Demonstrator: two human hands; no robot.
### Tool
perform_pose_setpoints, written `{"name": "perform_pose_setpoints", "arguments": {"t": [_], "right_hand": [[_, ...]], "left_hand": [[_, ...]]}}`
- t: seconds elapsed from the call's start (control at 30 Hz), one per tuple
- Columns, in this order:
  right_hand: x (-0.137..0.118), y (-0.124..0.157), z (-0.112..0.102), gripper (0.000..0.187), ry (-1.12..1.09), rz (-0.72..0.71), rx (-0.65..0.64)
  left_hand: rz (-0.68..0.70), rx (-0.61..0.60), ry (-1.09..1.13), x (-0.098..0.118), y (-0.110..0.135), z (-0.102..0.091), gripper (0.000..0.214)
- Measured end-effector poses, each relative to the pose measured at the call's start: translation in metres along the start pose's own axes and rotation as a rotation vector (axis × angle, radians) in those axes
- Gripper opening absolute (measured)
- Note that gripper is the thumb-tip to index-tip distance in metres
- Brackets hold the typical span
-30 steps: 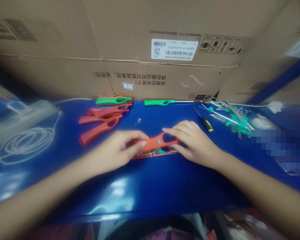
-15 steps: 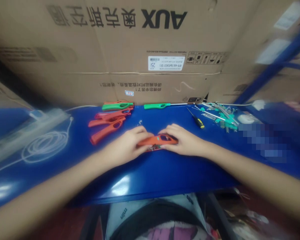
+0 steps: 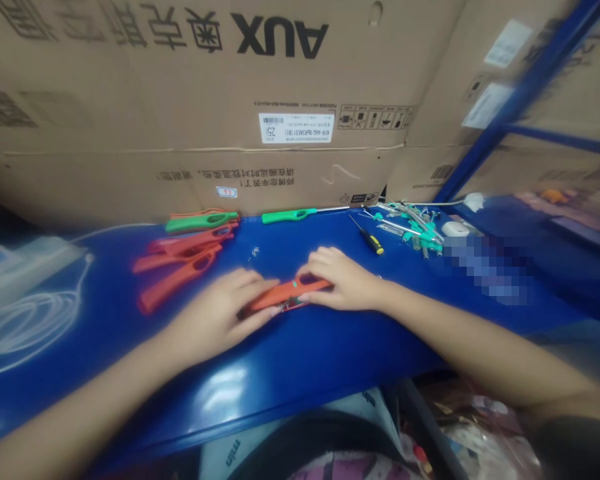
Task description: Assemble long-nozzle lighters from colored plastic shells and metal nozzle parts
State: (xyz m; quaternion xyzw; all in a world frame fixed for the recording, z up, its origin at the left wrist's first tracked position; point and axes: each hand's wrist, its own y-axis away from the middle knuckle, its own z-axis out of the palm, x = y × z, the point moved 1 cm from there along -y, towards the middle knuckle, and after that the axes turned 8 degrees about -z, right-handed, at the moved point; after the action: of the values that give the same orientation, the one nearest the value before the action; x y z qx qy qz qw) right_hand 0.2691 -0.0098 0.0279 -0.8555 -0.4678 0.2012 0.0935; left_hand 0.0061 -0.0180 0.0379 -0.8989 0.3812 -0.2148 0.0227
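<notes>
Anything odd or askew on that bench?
The cardboard box behind stands with its printing upside down. The held orange casing looks not fully closed: small parts show along its near edge. No spill or breakage stands out.

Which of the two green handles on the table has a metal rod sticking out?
The right green handle: a metal rod extends from its right end. The left green handle, beside red handles, shows none.

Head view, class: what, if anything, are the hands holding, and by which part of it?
An orange casing, held at both ends: the left hand grips its left end, the right hand its right end.
</notes>
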Motion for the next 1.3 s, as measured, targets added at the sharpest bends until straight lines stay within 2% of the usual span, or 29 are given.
{"name": "perform_pose_setpoints", "arguments": {"t": [0.3,0.77,1.1,1.3], "right_hand": [[-0.002,0.004,-0.002,0.041,-0.027,-0.039,-0.065],[-0.001,0.006,-0.007,0.032,0.026,-0.065,-0.108],[-0.003,0.006,-0.012,0.023,0.1,-0.034,-0.126],[-0.003,0.006,-0.015,0.028,0.111,-0.023,-0.151]], "left_hand": [[-0.035,0.031,-0.145,0.003,0.003,-0.006,0.036],[-0.063,-0.176,-0.183,0.0,0.003,-0.018,0.019],[-0.062,-0.178,-0.203,-0.001,0.005,-0.014,0.02],[-0.052,-0.189,-0.196,0.001,0.005,-0.014,0.018]]}}
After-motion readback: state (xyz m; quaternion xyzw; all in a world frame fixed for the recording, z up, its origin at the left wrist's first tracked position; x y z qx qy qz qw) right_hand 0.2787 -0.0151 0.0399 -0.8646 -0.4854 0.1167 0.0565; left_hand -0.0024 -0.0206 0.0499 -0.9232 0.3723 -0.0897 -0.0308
